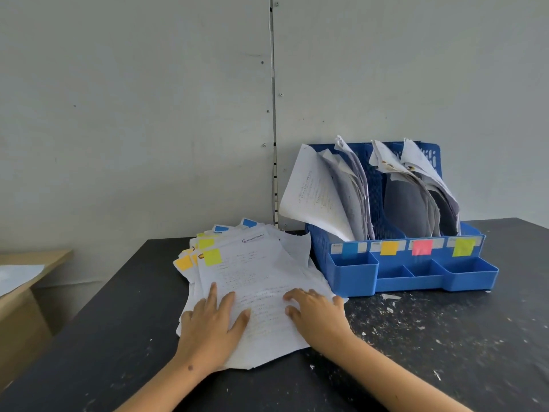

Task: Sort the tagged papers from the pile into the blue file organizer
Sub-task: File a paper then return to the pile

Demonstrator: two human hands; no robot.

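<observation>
A pile of tagged papers [255, 272] lies on the black table, left of the blue file organizer [413, 272]. The top sheet carries a yellow-green tag [212, 257]; orange, yellow and blue tags poke out from sheets below. My left hand [212, 325] rests flat on the pile's near left part, fingers spread. My right hand [319, 315] lies on the pile's near right edge, fingers bent slightly onto the paper. The organizer's slots hold upright papers and bear blue [350, 249], orange [389, 247], pink [422, 247] and yellow-green [463, 246] labels.
The black table [445, 337] is speckled with paper scraps to the right of the pile. A grey wall stands close behind. A wooden desk [26, 281] with a sheet on it sits lower at the far left.
</observation>
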